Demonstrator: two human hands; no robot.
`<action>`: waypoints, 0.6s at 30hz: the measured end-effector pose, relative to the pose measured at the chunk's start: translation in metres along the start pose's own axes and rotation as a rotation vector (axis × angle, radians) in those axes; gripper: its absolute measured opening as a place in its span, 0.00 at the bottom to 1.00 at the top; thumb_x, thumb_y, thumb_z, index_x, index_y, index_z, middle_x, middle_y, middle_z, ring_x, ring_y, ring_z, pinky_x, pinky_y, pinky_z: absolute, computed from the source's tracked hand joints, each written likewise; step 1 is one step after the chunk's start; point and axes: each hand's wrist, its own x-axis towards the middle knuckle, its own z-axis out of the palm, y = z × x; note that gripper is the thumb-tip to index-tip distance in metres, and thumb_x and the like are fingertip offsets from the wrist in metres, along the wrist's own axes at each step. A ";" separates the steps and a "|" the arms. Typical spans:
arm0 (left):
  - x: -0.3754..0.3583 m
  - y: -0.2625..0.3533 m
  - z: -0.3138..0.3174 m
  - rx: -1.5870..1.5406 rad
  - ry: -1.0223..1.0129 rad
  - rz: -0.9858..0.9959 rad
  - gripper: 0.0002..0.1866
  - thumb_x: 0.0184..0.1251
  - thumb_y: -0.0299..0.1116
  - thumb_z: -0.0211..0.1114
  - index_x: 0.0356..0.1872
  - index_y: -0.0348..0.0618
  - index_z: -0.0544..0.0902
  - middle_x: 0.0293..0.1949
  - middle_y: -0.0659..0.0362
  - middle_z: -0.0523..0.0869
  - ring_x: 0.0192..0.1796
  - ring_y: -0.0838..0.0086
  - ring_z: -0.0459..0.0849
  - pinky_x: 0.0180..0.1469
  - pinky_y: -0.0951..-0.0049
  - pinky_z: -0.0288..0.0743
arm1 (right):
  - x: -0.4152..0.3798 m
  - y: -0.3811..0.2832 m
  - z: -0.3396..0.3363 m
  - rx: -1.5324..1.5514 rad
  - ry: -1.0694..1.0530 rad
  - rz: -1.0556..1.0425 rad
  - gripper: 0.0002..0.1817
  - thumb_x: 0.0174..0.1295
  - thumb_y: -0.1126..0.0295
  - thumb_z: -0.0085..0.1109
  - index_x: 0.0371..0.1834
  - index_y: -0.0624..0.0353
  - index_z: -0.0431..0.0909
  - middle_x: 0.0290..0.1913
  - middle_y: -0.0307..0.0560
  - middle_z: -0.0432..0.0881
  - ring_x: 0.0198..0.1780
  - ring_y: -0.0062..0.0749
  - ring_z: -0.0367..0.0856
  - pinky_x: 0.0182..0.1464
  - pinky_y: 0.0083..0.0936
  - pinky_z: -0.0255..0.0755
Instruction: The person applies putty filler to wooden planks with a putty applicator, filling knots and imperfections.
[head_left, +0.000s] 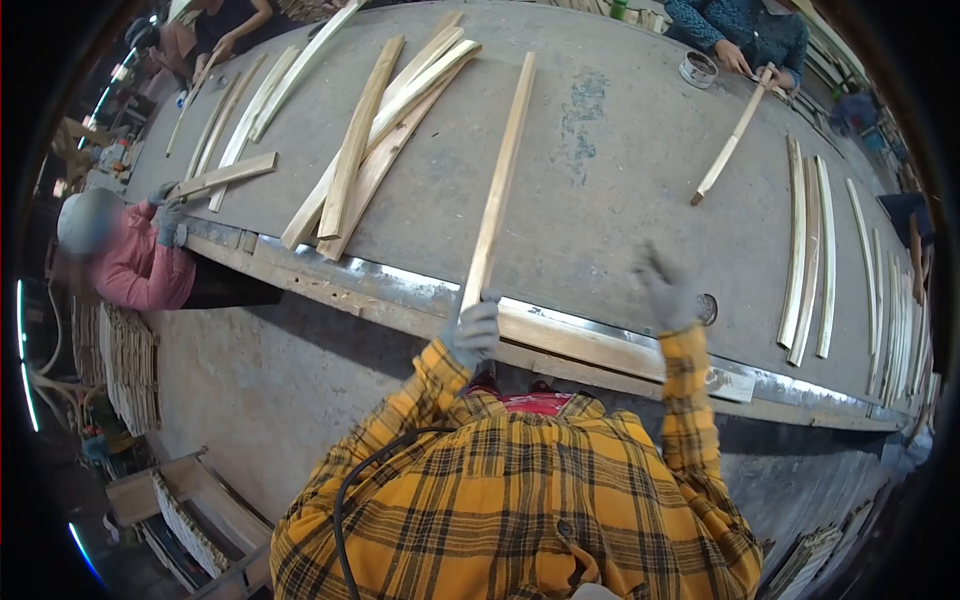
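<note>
Your left hand (475, 331) had its fingers curled round the near end of a wooden strip (502, 180), while your blurred right hand (667, 287), fingers loosely parted, hung empty over the table (590, 245).

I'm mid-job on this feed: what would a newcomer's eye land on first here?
Probably the yellow-and-black plaid shirt filling the bottom centre. Just above it, the gloved left hand grips the near end of a long wooden strip that reaches across the grey table. Left of that, crossed boards lie on the tabletop.
</note>
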 end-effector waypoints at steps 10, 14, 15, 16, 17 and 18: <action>0.049 -0.052 0.025 0.911 0.636 -0.292 0.34 0.61 0.64 0.48 0.54 0.42 0.69 0.36 0.48 0.81 0.31 0.56 0.82 0.31 0.61 0.82 | 0.015 -0.072 0.094 0.460 -0.239 0.535 0.36 0.50 0.60 0.64 0.64 0.57 0.63 0.40 0.58 0.79 0.33 0.32 0.79 0.33 0.24 0.74; 0.029 0.087 0.050 2.098 0.860 0.057 0.23 0.65 0.48 0.54 0.50 0.37 0.72 0.39 0.53 0.82 0.35 0.70 0.83 0.36 0.76 0.77 | -0.021 -0.015 0.027 0.232 0.152 -0.034 0.39 0.44 0.55 0.67 0.64 0.47 0.65 0.34 0.54 0.82 0.30 0.35 0.80 0.31 0.28 0.75; 0.001 0.172 0.059 2.374 0.939 0.726 0.21 0.63 0.45 0.58 0.46 0.36 0.76 0.37 0.53 0.82 0.40 0.68 0.81 0.44 0.70 0.75 | -0.037 -0.040 -0.013 0.146 0.186 0.121 0.41 0.44 0.57 0.66 0.66 0.43 0.62 0.35 0.52 0.82 0.30 0.33 0.80 0.31 0.28 0.75; 0.021 0.136 0.114 3.089 1.230 0.847 0.25 0.61 0.47 0.60 0.49 0.36 0.75 0.42 0.50 0.81 0.46 0.64 0.79 0.50 0.64 0.73 | -0.044 -0.014 -0.041 -0.029 0.243 0.113 0.42 0.44 0.58 0.66 0.67 0.40 0.59 0.37 0.52 0.82 0.32 0.32 0.80 0.32 0.28 0.75; 0.017 0.146 0.139 3.248 1.609 0.865 0.31 0.56 0.54 0.62 0.53 0.40 0.74 0.49 0.47 0.77 0.52 0.58 0.76 0.55 0.59 0.70 | -0.050 0.011 -0.069 -0.205 0.292 0.105 0.43 0.45 0.59 0.66 0.68 0.38 0.57 0.39 0.52 0.81 0.33 0.31 0.80 0.33 0.29 0.75; 0.009 0.174 0.158 3.067 2.109 0.622 0.38 0.49 0.59 0.64 0.57 0.46 0.70 0.55 0.46 0.73 0.55 0.53 0.73 0.56 0.57 0.68 | -0.059 0.002 -0.097 -0.253 0.343 0.227 0.42 0.46 0.59 0.66 0.68 0.36 0.58 0.42 0.53 0.80 0.35 0.31 0.80 0.34 0.29 0.76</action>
